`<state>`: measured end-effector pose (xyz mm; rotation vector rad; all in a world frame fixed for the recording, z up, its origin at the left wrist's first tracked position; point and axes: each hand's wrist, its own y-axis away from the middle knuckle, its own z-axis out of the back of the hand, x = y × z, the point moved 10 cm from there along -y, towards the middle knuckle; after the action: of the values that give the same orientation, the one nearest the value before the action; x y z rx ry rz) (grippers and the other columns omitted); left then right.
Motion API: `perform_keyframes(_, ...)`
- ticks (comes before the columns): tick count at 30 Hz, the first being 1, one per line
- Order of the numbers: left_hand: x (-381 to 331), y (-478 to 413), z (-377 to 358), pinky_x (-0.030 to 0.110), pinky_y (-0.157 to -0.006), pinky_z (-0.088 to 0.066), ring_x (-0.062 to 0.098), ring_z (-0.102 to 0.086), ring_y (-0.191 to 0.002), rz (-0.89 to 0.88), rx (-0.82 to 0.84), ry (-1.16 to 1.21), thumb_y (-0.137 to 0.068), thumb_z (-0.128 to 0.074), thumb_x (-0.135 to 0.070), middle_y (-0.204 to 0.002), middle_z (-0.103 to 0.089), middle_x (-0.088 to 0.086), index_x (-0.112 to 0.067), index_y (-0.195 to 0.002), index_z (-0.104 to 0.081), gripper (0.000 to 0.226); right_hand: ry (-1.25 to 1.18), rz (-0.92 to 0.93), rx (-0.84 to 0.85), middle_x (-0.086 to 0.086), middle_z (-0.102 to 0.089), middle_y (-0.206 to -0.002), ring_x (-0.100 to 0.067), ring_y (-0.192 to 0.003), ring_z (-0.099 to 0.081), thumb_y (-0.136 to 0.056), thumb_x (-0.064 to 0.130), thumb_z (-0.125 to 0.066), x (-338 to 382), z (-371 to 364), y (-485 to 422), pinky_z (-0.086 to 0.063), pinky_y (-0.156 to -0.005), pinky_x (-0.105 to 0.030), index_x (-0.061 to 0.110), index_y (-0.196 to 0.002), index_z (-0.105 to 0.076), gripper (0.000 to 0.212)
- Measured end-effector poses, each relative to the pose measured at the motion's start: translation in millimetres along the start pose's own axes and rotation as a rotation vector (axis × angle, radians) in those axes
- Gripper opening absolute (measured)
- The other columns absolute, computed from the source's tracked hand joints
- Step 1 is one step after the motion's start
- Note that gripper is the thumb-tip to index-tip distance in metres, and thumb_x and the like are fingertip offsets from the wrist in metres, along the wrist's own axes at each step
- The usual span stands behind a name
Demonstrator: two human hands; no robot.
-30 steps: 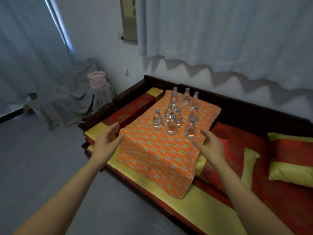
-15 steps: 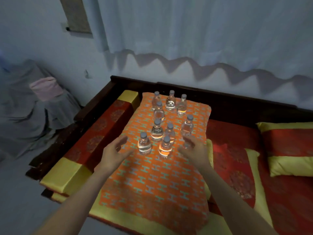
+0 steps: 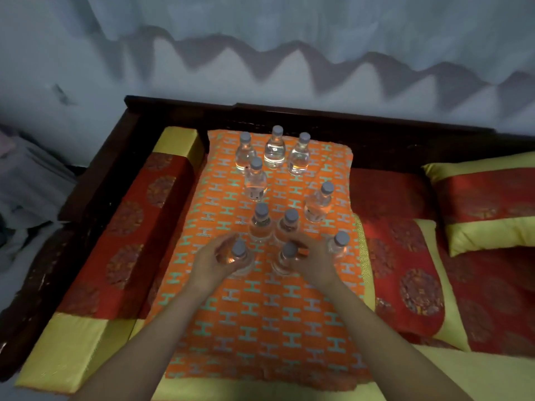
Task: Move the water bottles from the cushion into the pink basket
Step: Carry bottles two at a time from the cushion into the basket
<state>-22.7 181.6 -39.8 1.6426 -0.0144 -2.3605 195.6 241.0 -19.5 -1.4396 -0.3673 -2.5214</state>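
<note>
Several small clear water bottles with grey caps stand upright on the orange patterned cushion (image 3: pixel 260 319). My left hand (image 3: pixel 212 263) is wrapped around the front left bottle (image 3: pixel 239 250). My right hand (image 3: pixel 314 260) is wrapped around the front middle bottle (image 3: pixel 288 253). Both bottles still stand on the cushion. Another bottle (image 3: pixel 339 243) stands just right of my right hand. Two bottles (image 3: pixel 262 221) stand right behind my hands, and more stand further back (image 3: pixel 275 147). The pink basket is not in view.
The cushion lies on a dark wooden sofa (image 3: pixel 179 111) with red and yellow padding. A red and yellow bolster (image 3: pixel 127 233) runs along the left. A red and yellow pillow (image 3: pixel 486 198) lies at the right. Grey draped cloth (image 3: pixel 26 180) is at the far left.
The view has moved closer and turned right, so the pink basket at the left has left the frame. Both hands have reached forward and closed around the two front bottles.
</note>
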Motion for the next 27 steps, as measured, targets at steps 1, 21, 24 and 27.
perform_keyframes(1, 5, -5, -1, 0.012, -0.083, -0.047, 0.003, -0.059, -0.108, 0.000, 0.018, -0.012, -0.068, -0.083, -0.011, -0.116, -0.064, -0.009, -0.016, -0.124, -0.060, 0.060, 0.011, -0.017, 0.005, 0.006, -0.062, -0.108, -0.014, -0.102, -0.059, -0.072, -0.006, -0.067, -2, -2, -1, -0.046, -0.080, -0.019, 0.010, -0.117, -0.063, 0.048)
perform_keyframes(21, 23, -21, -8, 0.017, -0.080, -0.048, 0.004, -0.064, -0.098, 0.020, 0.106, 0.055, -0.065, -0.085, -0.013, -0.103, -0.071, -0.009, -0.036, -0.100, -0.068, 0.045, 0.228, 0.084, -0.018, 0.005, -0.070, -0.100, -0.008, -0.093, -0.058, -0.066, -0.001, -0.074, 12, 3, 0, -0.046, -0.079, -0.022, 0.018, -0.101, -0.070, 0.040)
perform_keyframes(24, 15, -20, -6, 0.015, -0.079, -0.049, 0.002, -0.065, -0.097, 0.007, 0.107, 0.077, -0.064, -0.085, -0.009, -0.101, -0.072, -0.010, -0.035, -0.099, -0.067, 0.047, 0.106, 0.012, -0.068, 0.012, -0.067, -0.099, -0.003, -0.089, -0.060, -0.068, 0.001, -0.074, 9, 15, 8, -0.051, -0.075, -0.022, 0.022, -0.102, -0.068, 0.040)
perform_keyframes(27, 2, -20, -8, 0.009, -0.073, -0.049, -0.003, -0.066, -0.090, -0.016, 0.091, 0.081, -0.060, -0.086, -0.007, -0.093, -0.072, -0.020, -0.039, -0.090, -0.068, 0.048, -0.032, -0.033, -0.136, 0.015, -0.067, -0.092, 0.004, -0.085, -0.060, -0.068, 0.001, -0.078, 8, 29, 17, -0.047, -0.070, -0.011, 0.033, -0.091, -0.066, 0.040)
